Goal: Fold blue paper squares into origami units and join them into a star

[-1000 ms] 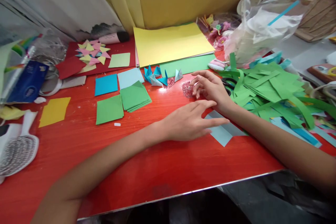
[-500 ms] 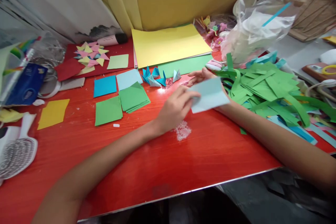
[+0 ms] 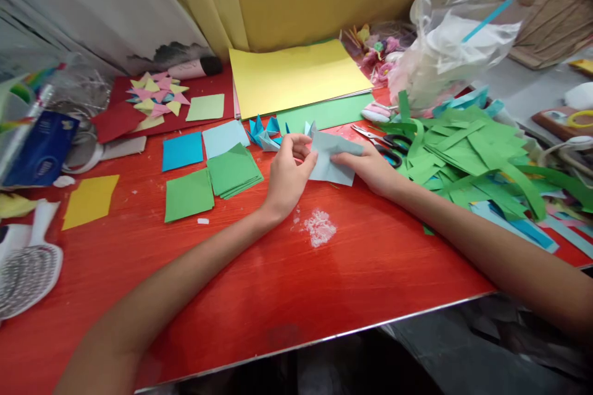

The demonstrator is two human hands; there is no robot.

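Note:
A light blue paper sheet [image 3: 332, 166] with crease lines is held up over the red table [image 3: 259, 296]. My left hand [image 3: 291, 171] pinches its left edge between thumb and fingers. On the right side my right hand [image 3: 370, 166] grips the same sheet, thumb on the near face and fingers hidden behind it. Just beyond the hands stand folded blue paper pieces [image 3: 265, 134], partly covered. Scissors [image 3: 391, 145] with black handles lie right behind my right hand. A whitish patch [image 3: 319, 227] marks the table below the sheet.
Left of my hands lie green paper squares [image 3: 235, 171], a blue square [image 3: 182, 152] and a yellow one [image 3: 91, 201]. Green paper strips [image 3: 472, 154] heap on the right. Large yellow sheets [image 3: 301, 77], a paper star [image 3: 160, 95] and a plastic bag [image 3: 445, 49] are farther back.
The light blue sheet has moved left and tilted, now showing creases. My left hand has shifted to its left edge, and my right thumb now presses on its front. The scissors have come into clearer view.

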